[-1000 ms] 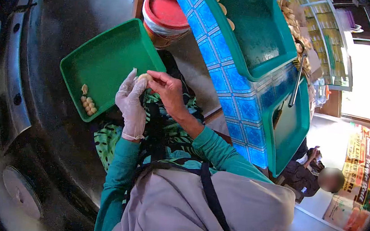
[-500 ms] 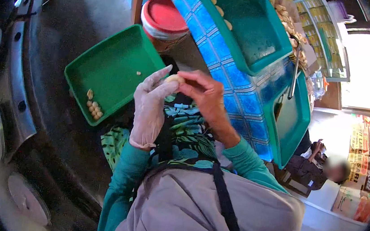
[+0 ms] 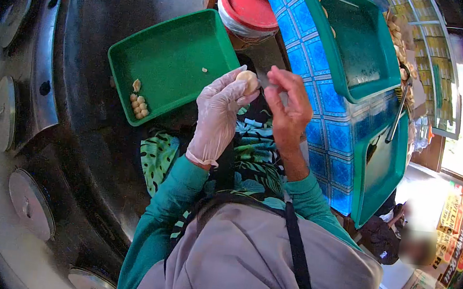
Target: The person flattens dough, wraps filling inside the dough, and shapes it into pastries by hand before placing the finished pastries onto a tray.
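My left hand (image 3: 218, 109), in a thin whitish glove, pinches a pale round dough piece (image 3: 247, 82) between thumb and fingers. Just to its right, my right hand (image 3: 290, 103) is bare and touches nothing, with thumb and fingers apart. Beyond my left hand lies a green tray (image 3: 167, 53) with several small dough balls (image 3: 138, 106) in its near left corner. A twisted dough piece (image 3: 137, 85) lies above those balls. One tiny pale bit (image 3: 204, 70) rests alone on the tray floor.
A table with a blue tiled-pattern cover (image 3: 318, 97) stands on the right, bearing a teal tray (image 3: 365, 51). Another teal tray (image 3: 378, 171) is beside it. A red-lidded bucket (image 3: 250, 4) stands behind the green tray. Round metal lids (image 3: 30, 202) line the left. A person (image 3: 380, 236) is at the far right.
My right hand has come away from the dough piece and its fingers have spread. The dough stays in my left hand. The whole view has shifted, so the trays appear farther right.
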Tool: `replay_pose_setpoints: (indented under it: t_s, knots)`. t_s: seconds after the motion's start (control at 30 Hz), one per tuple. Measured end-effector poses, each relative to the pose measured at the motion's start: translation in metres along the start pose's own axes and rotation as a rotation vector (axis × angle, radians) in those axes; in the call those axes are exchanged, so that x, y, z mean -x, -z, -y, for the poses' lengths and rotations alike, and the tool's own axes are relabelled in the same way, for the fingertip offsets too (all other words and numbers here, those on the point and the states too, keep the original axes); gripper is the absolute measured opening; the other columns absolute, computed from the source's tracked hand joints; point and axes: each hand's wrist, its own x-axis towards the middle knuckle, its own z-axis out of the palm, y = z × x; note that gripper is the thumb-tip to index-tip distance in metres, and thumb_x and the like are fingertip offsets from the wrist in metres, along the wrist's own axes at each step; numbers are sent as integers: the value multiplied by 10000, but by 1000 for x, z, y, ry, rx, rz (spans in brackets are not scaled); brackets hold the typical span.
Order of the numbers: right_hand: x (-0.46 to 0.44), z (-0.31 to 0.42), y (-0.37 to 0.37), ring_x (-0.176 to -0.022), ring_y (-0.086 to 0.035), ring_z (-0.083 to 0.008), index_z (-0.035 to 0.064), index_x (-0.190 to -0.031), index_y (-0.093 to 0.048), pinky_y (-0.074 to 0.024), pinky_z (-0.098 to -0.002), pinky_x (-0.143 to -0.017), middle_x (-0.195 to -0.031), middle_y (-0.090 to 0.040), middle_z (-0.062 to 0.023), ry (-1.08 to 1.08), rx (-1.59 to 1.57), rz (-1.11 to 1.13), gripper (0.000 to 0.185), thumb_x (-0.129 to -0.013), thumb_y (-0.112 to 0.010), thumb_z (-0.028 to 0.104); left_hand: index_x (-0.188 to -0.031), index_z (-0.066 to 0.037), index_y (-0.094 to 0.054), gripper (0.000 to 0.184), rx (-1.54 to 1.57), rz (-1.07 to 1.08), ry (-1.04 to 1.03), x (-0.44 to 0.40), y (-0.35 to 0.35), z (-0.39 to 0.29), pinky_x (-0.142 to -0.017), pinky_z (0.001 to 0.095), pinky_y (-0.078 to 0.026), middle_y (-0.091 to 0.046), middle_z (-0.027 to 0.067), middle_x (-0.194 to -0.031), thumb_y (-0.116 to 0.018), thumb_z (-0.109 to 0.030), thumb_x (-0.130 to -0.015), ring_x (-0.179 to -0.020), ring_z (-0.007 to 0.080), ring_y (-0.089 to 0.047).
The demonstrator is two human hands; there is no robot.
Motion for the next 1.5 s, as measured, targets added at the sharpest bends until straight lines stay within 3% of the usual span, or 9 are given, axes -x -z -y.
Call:
replay_pose_setpoints:
  t_s: [0.13, 0.57, 0.73, 0.87, 1.0, 1.1, 1.23, 1.43, 1.5]
  knots:
    - [-3, -18, -1, -1020, -615, -246, 29, -1115, -693, -476, -351, -902, -1114, -670, -106, -30, -4, 192, 256, -866, -655, 75, -1234, 74, -560, 354, 7, -2, 13, -4, -3, 3, -793, 289, -568, -657, 130, -1074, -613, -44, -905, -900, 176, -664]
    - [-1, -29, -2, -1080, -596, -265, 53, -1139, -690, -444, -369, -957, -1125, -664, -121, -142, -188, 289, 275, -875, -637, 112, -1129, 49, -637, 279, -255, -34, 62, -5, -1, -10, -713, 275, -578, -671, 94, -992, -653, -68, -876, -824, 142, -666]
    - [-8, -35, 15, -1067, -573, -303, 73, -1185, -669, -443, -405, -908, -1157, -628, -141, 289, 268, 395, 338, -878, -654, 212, -1126, 41, -642, 258, -215, 45, 192, -13, 15, -13, -705, 281, -579, -682, 94, -971, -632, -74, -895, -824, 150, -673]
    - [-7, -35, 16, -1082, -559, -317, 58, -1206, -654, -440, -407, -922, -1203, -608, -150, 282, 235, 434, 367, -880, -652, 225, -1109, 23, -646, 244, -155, 0, 212, -15, 13, -6, -700, 280, -575, -681, 92, -989, -638, -121, -911, -841, 161, -675]
    - [4, -46, 4, -1151, -546, -314, 28, -1286, -592, -409, -403, -987, -1263, -589, -156, 115, 104, 335, 451, -893, -642, 244, -1157, -47, -628, 252, -88, 19, 157, -13, 2, 3, -828, 314, -544, -676, 56, -1059, -577, -197, -961, -940, 170, -665]
    - [4, -57, 6, -1222, -523, -286, 31, -1354, -535, -370, -383, -1043, -1320, -565, -146, -51, -25, 350, 502, -911, -629, 246, -1157, 9, -608, 274, 31, 28, 278, -16, 10, 5, -739, 290, -563, -666, 99, -1050, -623, -131, -922, -869, 173, -674]
    - [13, -61, -3, -1176, -554, -253, 34, -1329, -564, -419, -345, -997, -1294, -580, -127, -214, -304, 335, 431, -933, -614, 197, -1167, 26, -590, 290, -61, 30, 192, -20, 21, 4, -779, 325, -586, -664, 116, -1046, -643, -78, -901, -897, 188, -680]
    - [23, -53, -7, -1096, -581, -276, -2, -1218, -636, -462, -349, -908, -1209, -607, -166, 5, -75, 123, 346, -914, -632, 164, -1156, 28, -595, 264, -45, -34, 103, -13, 9, 11, -805, 285, -568, -663, 107, -1060, -630, -65, -912, -927, 176, -669]
    - [19, -45, -7, -1022, -586, -319, -13, -1201, -638, -469, -396, -863, -1180, -606, -183, 320, 311, 102, 341, -898, -628, 143, -1165, 33, -592, 276, -88, -53, 64, -12, 8, 17, -794, 275, -563, -661, 106, -1059, -631, -65, -910, -921, 173, -668]
